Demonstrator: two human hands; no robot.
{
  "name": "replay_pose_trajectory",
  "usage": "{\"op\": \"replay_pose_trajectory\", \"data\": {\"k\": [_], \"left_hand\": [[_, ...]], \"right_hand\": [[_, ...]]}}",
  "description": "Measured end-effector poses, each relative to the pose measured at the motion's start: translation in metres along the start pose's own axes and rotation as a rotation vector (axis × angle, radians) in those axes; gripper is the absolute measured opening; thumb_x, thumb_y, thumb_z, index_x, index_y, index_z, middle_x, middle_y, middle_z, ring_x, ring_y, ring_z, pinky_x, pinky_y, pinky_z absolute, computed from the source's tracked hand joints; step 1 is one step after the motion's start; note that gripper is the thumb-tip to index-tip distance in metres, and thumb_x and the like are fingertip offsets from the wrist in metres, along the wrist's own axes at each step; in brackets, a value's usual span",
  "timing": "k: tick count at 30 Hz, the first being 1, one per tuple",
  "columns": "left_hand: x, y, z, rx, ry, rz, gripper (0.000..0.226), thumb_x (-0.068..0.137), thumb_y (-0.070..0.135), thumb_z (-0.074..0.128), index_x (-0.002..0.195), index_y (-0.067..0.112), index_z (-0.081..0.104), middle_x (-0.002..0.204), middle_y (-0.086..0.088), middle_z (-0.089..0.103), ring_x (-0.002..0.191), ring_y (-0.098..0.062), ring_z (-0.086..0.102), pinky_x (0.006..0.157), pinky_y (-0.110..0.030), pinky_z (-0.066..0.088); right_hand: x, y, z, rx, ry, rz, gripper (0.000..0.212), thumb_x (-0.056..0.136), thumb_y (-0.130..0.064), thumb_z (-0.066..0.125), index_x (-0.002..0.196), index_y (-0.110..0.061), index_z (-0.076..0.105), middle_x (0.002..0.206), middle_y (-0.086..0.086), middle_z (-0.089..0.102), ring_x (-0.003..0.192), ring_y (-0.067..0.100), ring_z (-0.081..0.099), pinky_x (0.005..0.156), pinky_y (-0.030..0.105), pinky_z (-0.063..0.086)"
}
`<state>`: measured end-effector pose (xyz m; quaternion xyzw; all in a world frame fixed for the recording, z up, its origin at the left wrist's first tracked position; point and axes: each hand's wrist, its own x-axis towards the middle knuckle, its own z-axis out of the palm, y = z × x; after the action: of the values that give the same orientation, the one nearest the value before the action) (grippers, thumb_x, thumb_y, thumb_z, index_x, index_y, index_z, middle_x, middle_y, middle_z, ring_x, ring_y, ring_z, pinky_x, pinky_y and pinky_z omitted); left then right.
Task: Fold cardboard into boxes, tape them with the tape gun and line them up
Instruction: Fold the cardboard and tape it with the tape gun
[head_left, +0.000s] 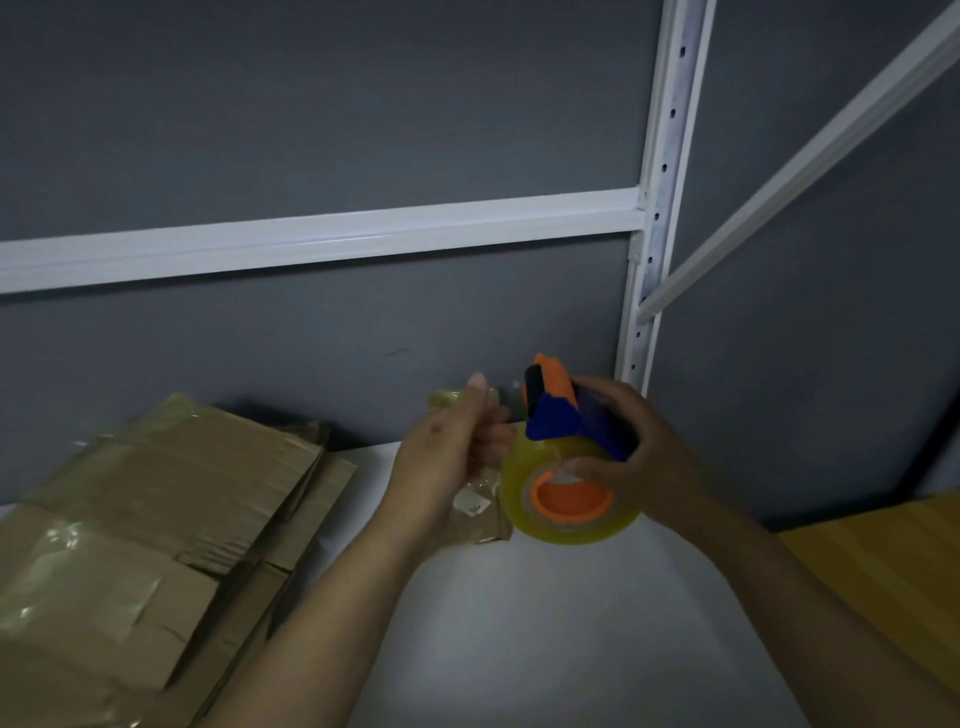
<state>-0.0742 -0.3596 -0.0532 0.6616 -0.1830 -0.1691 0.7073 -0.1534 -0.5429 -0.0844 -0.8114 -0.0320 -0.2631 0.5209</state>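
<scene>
Above surface (519, 623), tape gun (558, 421), likely light and rigid, right hand (649, 467) fingers wrapped round its body. Just left of it, left hand (447, 462) fingers pinching flimsy, sticky tape (480, 506). Farther left, flat cardboard (156, 493).

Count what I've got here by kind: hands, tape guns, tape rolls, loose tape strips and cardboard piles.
Hands: 2, left hand and right hand
Tape gun: 1
Tape roll: 1
Tape strip: 1
Cardboard pile: 1
Total: 6
</scene>
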Motion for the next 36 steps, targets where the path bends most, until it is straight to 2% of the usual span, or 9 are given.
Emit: {"op": "replay_pose_trajectory", "data": {"k": [5,10,13,16,18,22,28,32,36], "left_hand": [[0.012,0.010,-0.005,-0.087,-0.069,-0.122,0.022,0.094,0.017,0.059,0.074,0.009,0.064,0.057,-0.001,0.063,0.048,-0.007,0.053,0.048,-0.020,0.038],[0.018,-0.012,-0.014,0.019,0.022,-0.111,0.033,0.091,0.002,0.054,0.059,0.009,0.056,0.043,0.002,0.049,0.037,-0.006,0.039,0.038,-0.015,0.033],[0.025,-0.019,-0.028,-0.024,0.106,-0.091,0.035,0.088,-0.002,0.052,0.055,0.010,0.053,0.047,-0.001,0.044,0.040,-0.010,0.036,0.039,-0.018,0.032],[0.034,-0.025,-0.058,-0.038,0.208,-0.104,0.037,0.091,0.002,0.054,0.056,0.013,0.051,0.048,0.001,0.045,0.046,-0.010,0.034,0.043,-0.019,0.030],[0.034,-0.035,-0.069,0.008,0.172,-0.170,0.038,0.094,0.006,0.053,0.057,0.015,0.054,0.051,0.001,0.047,0.050,-0.010,0.036,0.050,-0.023,0.031],[0.039,-0.058,-0.078,0.080,0.165,-0.211,0.031,0.092,0.025,0.064,0.063,0.016,0.056,0.059,-0.001,0.052,0.052,-0.010,0.041,0.057,-0.027,0.036],[0.054,-0.087,-0.087,0.137,0.311,-0.218,0.036,0.088,0.022,0.069,0.056,0.012,0.056,0.055,-0.005,0.052,0.053,-0.016,0.044,0.055,-0.027,0.038],[0.056,-0.100,-0.087,0.121,0.222,-0.286,0.037,0.089,0.036,0.067,0.062,0.012,0.059,0.056,-0.003,0.052,0.051,-0.013,0.043,0.053,-0.026,0.037],[0.056,-0.106,-0.088,0.467,0.166,-0.228,0.050,0.090,0.055,0.054,0.070,0.010,0.063,0.062,-0.007,0.061,0.059,-0.019,0.057,0.059,-0.025,0.044]], "right_hand": [[0.004,-0.005,0.002,-0.101,-0.072,-0.016,0.072,0.061,-0.036,0.082,0.121,-0.052,0.047,0.114,-0.037,0.055,0.105,-0.007,0.057,0.078,0.012,0.050],[0.007,-0.001,-0.003,-0.444,-0.167,-0.045,0.071,0.061,-0.062,0.070,0.121,-0.072,0.032,0.116,-0.031,0.051,0.107,-0.003,0.052,0.085,0.023,0.051],[0.010,0.003,-0.010,-0.598,-0.241,-0.043,0.073,0.070,-0.054,0.075,0.121,-0.068,0.025,0.119,-0.020,0.050,0.105,0.000,0.050,0.087,0.022,0.047],[0.009,0.016,-0.024,-0.791,-0.259,-0.020,0.075,0.075,-0.051,0.074,0.129,-0.061,0.022,0.118,-0.015,0.050,0.103,0.005,0.049,0.085,0.020,0.042],[0.009,0.024,-0.031,-0.902,-0.310,-0.011,0.073,0.078,-0.052,0.070,0.133,-0.056,0.023,0.116,-0.012,0.050,0.101,0.007,0.050,0.085,0.021,0.042],[0.015,0.024,-0.028,-0.920,-0.346,0.007,0.072,0.081,-0.051,0.068,0.140,-0.051,0.026,0.116,-0.013,0.050,0.101,0.006,0.049,0.088,0.023,0.044],[0.035,0.026,-0.016,-1.069,-0.381,-0.053,0.071,0.081,-0.056,0.064,0.143,-0.048,0.029,0.117,-0.018,0.050,0.094,-0.003,0.037,0.069,0.002,0.022],[0.034,0.039,-0.008,-1.018,-0.443,0.020,0.072,0.083,-0.054,0.064,0.144,-0.046,0.028,0.125,-0.014,0.051,0.096,-0.002,0.038,0.079,0.012,0.031],[0.028,0.044,-0.005,-0.982,-0.452,0.057,0.070,0.086,-0.050,0.062,0.146,-0.043,0.025,0.128,-0.012,0.048,0.098,-0.001,0.036,0.081,0.013,0.030]]}}
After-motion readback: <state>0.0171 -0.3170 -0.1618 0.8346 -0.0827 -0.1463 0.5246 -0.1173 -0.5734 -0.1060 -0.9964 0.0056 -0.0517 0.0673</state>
